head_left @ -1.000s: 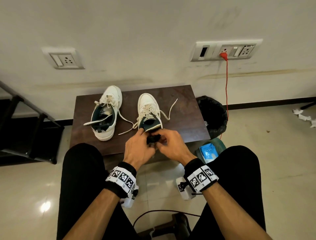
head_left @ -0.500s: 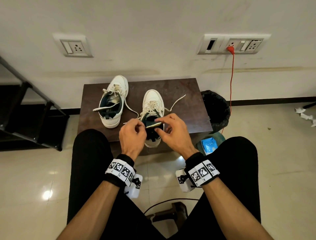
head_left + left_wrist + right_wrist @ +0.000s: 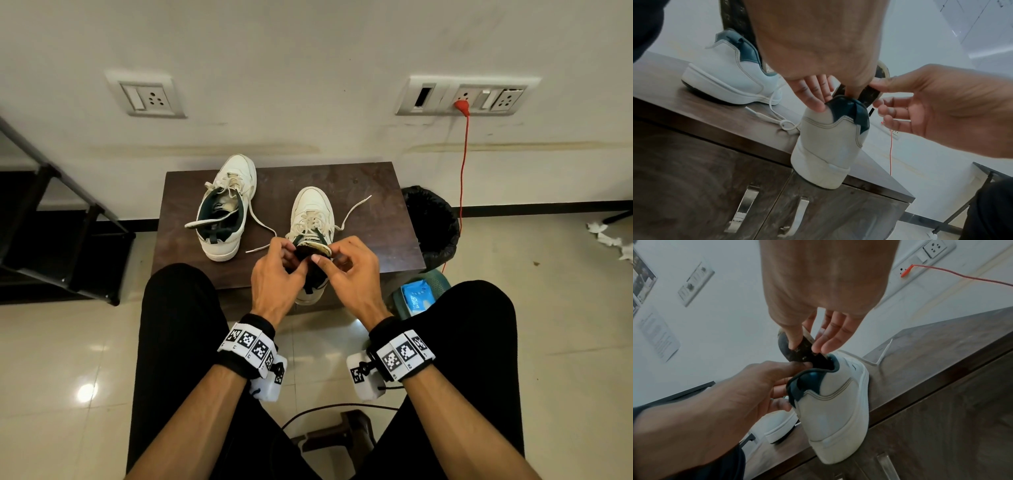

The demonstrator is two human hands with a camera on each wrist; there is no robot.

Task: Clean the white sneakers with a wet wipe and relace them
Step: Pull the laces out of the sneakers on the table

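Note:
Two white sneakers with dark green lining stand on a brown cabinet (image 3: 376,212). The left sneaker (image 3: 222,219) sits apart, laces loose. The right sneaker (image 3: 311,212) has its heel (image 3: 828,146) hanging over the front edge. A dark insole (image 3: 799,350) sticks up out of its heel opening. My left hand (image 3: 289,260) pinches the insole's left side, with its lower fingers against the heel collar. My right hand (image 3: 325,262) pinches the insole between thumb and fingertips (image 3: 818,348).
A black-lined bin (image 3: 431,222) stands right of the cabinet. A blue wet wipe pack (image 3: 416,296) lies on a green stool by my right knee. A red cable (image 3: 462,171) hangs from the wall socket. A dark rack (image 3: 51,240) is at the left.
The right sneaker has come nearer to the cabinet's front edge, its heel now over it. The insole has risen from lying flat across the opening to standing up between both hands.

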